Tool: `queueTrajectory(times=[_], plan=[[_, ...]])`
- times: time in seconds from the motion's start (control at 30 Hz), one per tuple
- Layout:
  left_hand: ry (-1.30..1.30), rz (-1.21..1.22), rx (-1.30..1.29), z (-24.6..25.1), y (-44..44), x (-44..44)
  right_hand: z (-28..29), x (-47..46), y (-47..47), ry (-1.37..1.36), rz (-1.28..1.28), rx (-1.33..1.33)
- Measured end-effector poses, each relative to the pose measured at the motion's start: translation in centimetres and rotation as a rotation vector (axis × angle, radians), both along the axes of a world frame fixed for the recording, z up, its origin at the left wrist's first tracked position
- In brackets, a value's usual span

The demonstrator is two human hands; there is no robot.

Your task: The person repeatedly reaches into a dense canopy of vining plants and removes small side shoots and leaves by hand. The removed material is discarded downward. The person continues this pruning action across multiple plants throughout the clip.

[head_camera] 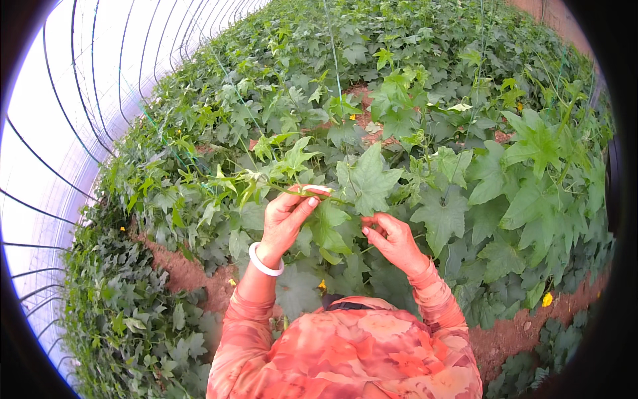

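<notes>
My left hand (pixel 290 217), with a white bangle (pixel 265 259) at the wrist, pinches the green stem of a climbing gourd-type vine (pixel 284 189) between thumb and fingers. The stem runs across the fingers, with young leaves to the left and a broad lobed leaf (pixel 373 179) to the right. Just below that leaf is my right hand (pixel 391 239), its fingers curled in and the thumb near them. Whether anything thin lies between those fingertips cannot be made out. A lower leaf (pixel 330 227) hangs between the two hands.
Dense vines (pixel 259 65) fill the ground ahead and to both sides. Green support strings (pixel 335 55) rise through them. Reddish bare soil (pixel 194 274) shows between rows. Curved greenhouse ribs (pixel 75 75) and pale sheeting stand at left. A yellow flower (pixel 547 299) is low at right.
</notes>
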State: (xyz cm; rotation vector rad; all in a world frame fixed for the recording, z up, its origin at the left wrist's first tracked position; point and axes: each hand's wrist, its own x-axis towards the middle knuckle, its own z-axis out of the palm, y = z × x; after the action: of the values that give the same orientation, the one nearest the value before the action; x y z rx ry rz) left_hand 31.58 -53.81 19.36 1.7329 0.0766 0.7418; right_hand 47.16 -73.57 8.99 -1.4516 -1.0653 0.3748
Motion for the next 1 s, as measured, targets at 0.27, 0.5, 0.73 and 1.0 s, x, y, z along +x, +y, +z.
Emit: queueTrajectory(times=[0.27, 0.5, 0.73, 1.0], plan=[[0.057, 0.119, 0.256, -1.1, -3.9, 0.0, 3.8, 0.9, 3.0, -0.555, -0.324, 0.158], [-0.199, 0.308, 0.975, -3.4, -7.5, 0.7, 3.5, 1.8, 2.3, -0.286, -0.274, 0.129], [-0.159, 0.394, 1.285, -4.5, -10.1, 0.9, 3.6, 2.4, 1.0, -0.244, -0.247, 0.173], [-0.047, 0.273, 0.314, -3.9, -13.2, 1.3, 3.7, 2.7, -0.6, -0.266, -0.236, 0.192]])
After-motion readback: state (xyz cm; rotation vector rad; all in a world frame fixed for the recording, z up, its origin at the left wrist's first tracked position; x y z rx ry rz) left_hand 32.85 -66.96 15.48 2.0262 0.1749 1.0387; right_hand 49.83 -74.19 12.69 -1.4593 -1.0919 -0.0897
